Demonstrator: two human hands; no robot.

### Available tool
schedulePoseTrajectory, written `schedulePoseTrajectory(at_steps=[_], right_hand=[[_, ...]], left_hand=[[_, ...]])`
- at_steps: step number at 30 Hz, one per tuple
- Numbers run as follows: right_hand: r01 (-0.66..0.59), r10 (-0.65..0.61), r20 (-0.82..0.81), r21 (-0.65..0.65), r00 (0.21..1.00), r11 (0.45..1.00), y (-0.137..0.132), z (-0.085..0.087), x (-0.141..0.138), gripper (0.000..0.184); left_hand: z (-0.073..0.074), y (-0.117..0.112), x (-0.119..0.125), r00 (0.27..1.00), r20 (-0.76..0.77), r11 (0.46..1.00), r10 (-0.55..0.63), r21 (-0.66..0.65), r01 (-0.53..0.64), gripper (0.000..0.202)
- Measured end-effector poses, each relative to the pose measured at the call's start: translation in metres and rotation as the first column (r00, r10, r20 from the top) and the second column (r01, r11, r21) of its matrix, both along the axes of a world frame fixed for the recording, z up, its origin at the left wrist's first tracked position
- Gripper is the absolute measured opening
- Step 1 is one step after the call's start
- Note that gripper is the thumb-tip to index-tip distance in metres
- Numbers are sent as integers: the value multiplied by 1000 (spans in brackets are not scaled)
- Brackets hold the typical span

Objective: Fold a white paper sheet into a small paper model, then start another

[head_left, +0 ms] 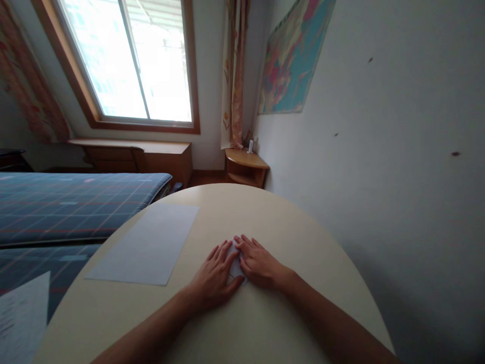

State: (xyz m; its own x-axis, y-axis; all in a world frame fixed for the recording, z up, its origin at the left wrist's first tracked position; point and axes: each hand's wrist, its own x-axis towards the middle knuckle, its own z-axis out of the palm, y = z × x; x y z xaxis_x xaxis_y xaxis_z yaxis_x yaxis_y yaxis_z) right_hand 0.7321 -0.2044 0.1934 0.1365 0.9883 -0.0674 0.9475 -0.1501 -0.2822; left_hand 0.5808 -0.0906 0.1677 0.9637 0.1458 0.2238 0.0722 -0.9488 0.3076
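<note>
A small folded piece of white paper (237, 270) lies on the round cream table (235, 202), partly covered by both hands. My left hand (216, 275) rests over its left side, fingers spread and stretched forward, the thumb reaching across its near edge. From the right, my right hand (259, 263) lies on the paper with its fingers extended flat and fingertips at the far end. The hands almost meet at the paper's far tip. How the paper is folded beneath them cannot be made out.
A large blank white sheet (147, 247) lies on the table's left side. Beyond that edge are a blue plaid mattress (76, 207) and a sheet with writing (25, 318) at lower left. A white wall (397, 202) stands close on the right; a corner shelf (246, 159) is behind.
</note>
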Motion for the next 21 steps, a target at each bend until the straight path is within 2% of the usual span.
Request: schedulePoseTrajectory(at_steps=[4, 6, 9, 12, 21], right_hand=[[-1, 3, -39, 48, 999, 999, -1, -5, 4, 55], [-2, 4, -50, 54, 999, 999, -3, -5, 4, 56], [-6, 8, -45, 53, 999, 999, -4, -2, 2, 60], [-2, 4, -22, 70, 1000, 998, -3, -1, 1, 64], [23, -22, -17, 61, 1000, 998, 2, -8, 4, 71]], left_hand=[[-3, 4, 2, 999, 15, 998, 49, -37, -48, 46], [-5, 9, 3, 998, 3, 998, 59, -31, -59, 47], [-3, 18, 2, 1000, -7, 1000, -6, -5, 6, 51], [0, 25, 1, 999, -1, 999, -54, 0, 54, 47], [2, 23, 6, 995, -95, 998, -33, 51, 38, 52]])
